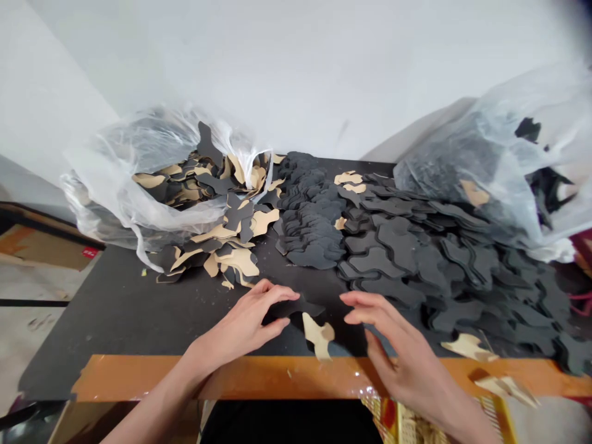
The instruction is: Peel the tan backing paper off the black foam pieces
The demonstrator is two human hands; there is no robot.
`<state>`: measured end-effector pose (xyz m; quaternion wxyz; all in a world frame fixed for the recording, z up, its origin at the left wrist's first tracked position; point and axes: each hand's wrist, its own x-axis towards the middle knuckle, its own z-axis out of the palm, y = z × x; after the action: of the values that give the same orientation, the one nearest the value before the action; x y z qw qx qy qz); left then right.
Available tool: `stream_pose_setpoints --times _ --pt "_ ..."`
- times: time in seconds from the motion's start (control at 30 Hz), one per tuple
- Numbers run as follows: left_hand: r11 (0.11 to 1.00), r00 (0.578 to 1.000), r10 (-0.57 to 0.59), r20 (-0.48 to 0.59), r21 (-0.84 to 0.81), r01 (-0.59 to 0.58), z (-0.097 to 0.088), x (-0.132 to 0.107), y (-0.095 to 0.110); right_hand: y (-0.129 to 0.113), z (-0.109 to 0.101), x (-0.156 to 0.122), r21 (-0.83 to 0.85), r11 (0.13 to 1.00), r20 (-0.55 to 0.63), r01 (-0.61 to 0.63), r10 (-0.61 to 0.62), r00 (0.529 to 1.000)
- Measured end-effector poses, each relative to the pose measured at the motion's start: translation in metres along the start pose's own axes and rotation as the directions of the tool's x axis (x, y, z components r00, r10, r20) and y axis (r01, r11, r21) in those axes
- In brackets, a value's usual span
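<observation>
- There's your left hand (243,327), low on the tabletop (115,320), arched over a black cut-out (296,308) with a wavy, puzzle-like outline.
- Your left fingers (277,293) are curled, their tips on that piece. Are they actually gripping it? From this view, you can't tell.
- Your right hand (393,333) is just to the right of the same piece, held up over the tabletop.
- Your right fingers (358,302) are spread wide open, holding nothing.
- Right between your hands, a tan cut-out (318,334) sits just below the black one, overlapping the dark surface and touching neither palm.
- Beyond your hands, a tall row of black stacks (309,216) runs away from you up the middle, pieces leaning on one another.
- To the right of that, a broad black layer (416,265) spreads across the tabletop, with odd tan pieces mixed in.
- On the left, a tan-and-black heap (226,246) spills forward out of a clear plastic bag (111,185).
- Over on the right, a second plastic bag (485,154) slumps against the black layer, dark pieces showing through it.
- At the near edge, orange tape (277,376) runs along the tabletop, and two more tan scraps (506,388) lie on it at the right.
- Behind everything stands a plain white wall (277,74), and a cardboard box (37,246) sits off to the left.
</observation>
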<state>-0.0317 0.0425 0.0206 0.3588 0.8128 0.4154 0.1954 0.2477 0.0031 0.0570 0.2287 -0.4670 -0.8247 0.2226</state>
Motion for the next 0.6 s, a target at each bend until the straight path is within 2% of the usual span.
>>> stream_pose_setpoints --times 0.17,0.23,0.37,0.6 --pt "1.000 1.000 0.014 0.010 -0.006 -0.014 0.000 -0.001 -0.003 0.010 0.047 0.014 -0.102 0.994 -0.089 0.040 -0.050 0.995" --pt "0.999 0.999 0.031 0.020 -0.019 -0.031 0.001 -0.001 -0.004 0.010 0.059 0.017 -0.130 0.989 -0.128 0.069 -0.085 0.988" --pt "0.998 0.997 0.061 0.041 -0.019 -0.060 0.000 0.001 -0.004 0.010 0.065 0.019 -0.150 0.981 -0.185 0.122 -0.149 0.971" --pt "0.997 0.995 0.066 0.074 0.030 -0.069 0.000 0.002 -0.004 0.014 0.065 0.014 -0.193 0.966 -0.148 0.170 -0.200 0.969"
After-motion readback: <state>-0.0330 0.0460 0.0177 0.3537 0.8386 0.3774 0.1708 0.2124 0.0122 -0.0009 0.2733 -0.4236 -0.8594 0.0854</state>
